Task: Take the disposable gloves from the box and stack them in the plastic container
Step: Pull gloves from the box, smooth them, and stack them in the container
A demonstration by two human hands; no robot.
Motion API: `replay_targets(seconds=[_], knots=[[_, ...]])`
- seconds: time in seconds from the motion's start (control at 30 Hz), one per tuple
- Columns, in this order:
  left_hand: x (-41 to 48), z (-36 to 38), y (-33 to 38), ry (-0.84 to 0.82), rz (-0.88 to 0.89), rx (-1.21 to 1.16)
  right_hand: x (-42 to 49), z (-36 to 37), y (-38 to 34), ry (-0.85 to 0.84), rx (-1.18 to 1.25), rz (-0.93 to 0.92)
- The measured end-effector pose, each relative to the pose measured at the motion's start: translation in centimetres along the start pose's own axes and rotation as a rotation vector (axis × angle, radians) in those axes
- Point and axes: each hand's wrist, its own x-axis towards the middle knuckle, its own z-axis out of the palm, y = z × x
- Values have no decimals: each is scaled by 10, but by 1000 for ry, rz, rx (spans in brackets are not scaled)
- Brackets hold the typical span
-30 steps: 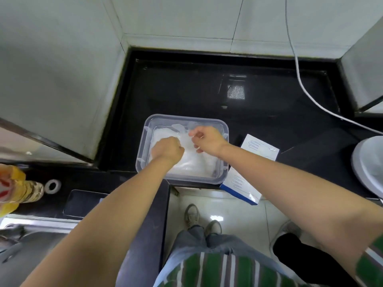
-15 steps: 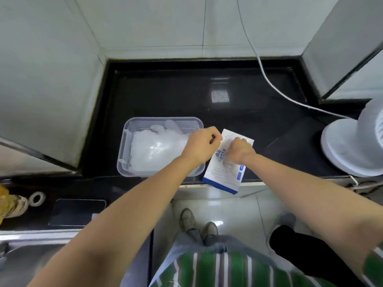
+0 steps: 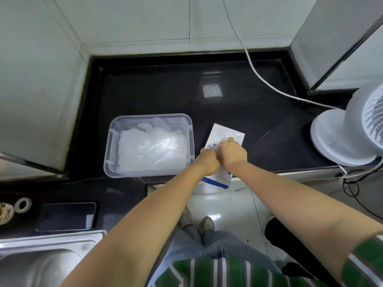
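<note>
A clear plastic container (image 3: 110,141) stands on the black counter, holding a flat pile of translucent disposable gloves (image 3: 151,150). To its right lies the white and blue glove box (image 3: 226,131), its near end hanging over the counter's front edge. My left hand (image 3: 209,162) grips the box's left side with curled fingers. Touching it on the right, my right hand (image 3: 233,154) has its fingers curled at the box's top face and pinches there. The glove it pinches is mostly hidden under the hand.
A white fan (image 3: 348,137) stands at the right with a white cable (image 3: 255,73) running up the wall. A dark phone (image 3: 66,216), a tape roll (image 3: 23,204) and a steel sink (image 3: 41,264) are at the lower left. Tiled walls enclose the counter.
Both hands left the container and moved right to the glove box. The left hand now sits on the box beside the right hand. The view has turned to the right.
</note>
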Motion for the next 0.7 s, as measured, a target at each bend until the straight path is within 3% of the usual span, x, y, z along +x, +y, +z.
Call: replay_targets(seconds=[0.3, 0.5, 0.7], knots=[[6, 2, -3, -64, -1, -23, -1, -1, 10, -2, 142, 55], [11, 3, -3, -85, 0, 1, 2, -8, 10, -11, 566, 18], [9, 4, -4, -52, -7, -11, 4, -5, 8, -2, 185, 37]])
